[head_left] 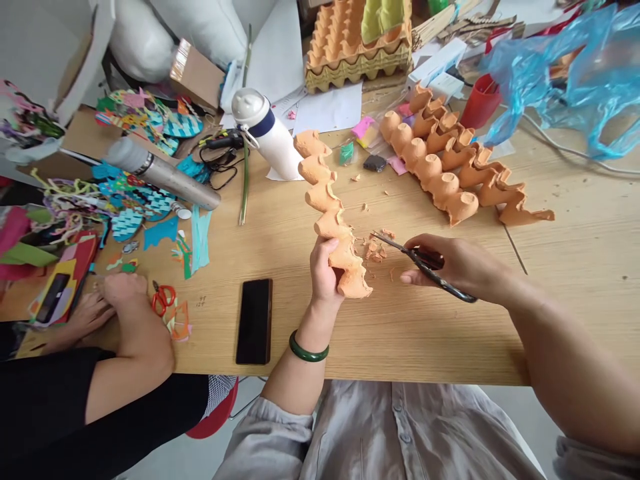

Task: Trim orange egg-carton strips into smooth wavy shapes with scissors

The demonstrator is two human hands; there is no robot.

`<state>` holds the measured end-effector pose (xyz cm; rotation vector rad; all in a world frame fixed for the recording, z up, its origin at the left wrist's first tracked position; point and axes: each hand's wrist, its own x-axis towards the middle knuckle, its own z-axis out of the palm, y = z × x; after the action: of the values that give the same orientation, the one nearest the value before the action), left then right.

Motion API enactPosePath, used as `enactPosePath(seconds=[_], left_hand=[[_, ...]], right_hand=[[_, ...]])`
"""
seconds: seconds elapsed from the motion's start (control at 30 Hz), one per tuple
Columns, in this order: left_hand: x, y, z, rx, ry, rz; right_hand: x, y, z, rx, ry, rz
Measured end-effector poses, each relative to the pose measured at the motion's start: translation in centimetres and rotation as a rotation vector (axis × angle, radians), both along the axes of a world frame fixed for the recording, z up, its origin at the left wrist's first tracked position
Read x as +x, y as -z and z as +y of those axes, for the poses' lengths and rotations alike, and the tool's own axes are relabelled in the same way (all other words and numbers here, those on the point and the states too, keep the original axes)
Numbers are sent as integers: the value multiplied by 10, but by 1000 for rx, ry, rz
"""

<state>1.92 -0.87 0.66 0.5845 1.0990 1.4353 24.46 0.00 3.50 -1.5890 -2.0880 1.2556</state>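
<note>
An orange strip of egg carton [327,197] with a ragged cut edge is held up over the table, and my left hand [326,270] is closed around its near end. A green bangle circles that wrist. My right hand [443,260] grips a pair of dark-handled scissors [425,265], whose tips point left, a little apart from the strip. Small orange scraps [375,251] lie on the wood between the strip and the scissors. Farther right, more cut strips of orange egg carton [433,167] rest side by side, cups upward.
A black phone [255,321] lies left of my left arm. Behind the strip stands a white bottle [273,137]. Stacked egg trays [360,47], a red cup [481,100] and a blue plastic bag [555,73] fill the back. At left, a co-worker's hands [107,300] rest near red-handled scissors [163,297].
</note>
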Motion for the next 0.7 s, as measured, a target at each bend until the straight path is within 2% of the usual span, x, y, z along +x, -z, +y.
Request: enactPosePath(seconds=[0.13,0.23,0.3,0.4,0.53,0.7], left_hand=[[6,5,-3,114,-12,-33],[10,5,-7,155,10,-25],[13,4,-10,184,21,-2],[17,5,-12,170,27,33],[22,5,-13,14,71,-8],[27,2,-15,-113,84,-42]], right_hand=[[-5,-12,-7,-291,12,361],[-12,-9,-12,-489,-32,574],[-17,-3,-14,-552,-77,678],[-21,3,-15,-549,-105,726],[-21,3,-15,-470,-109,691],[-29,7,-19,-438,-15,750]])
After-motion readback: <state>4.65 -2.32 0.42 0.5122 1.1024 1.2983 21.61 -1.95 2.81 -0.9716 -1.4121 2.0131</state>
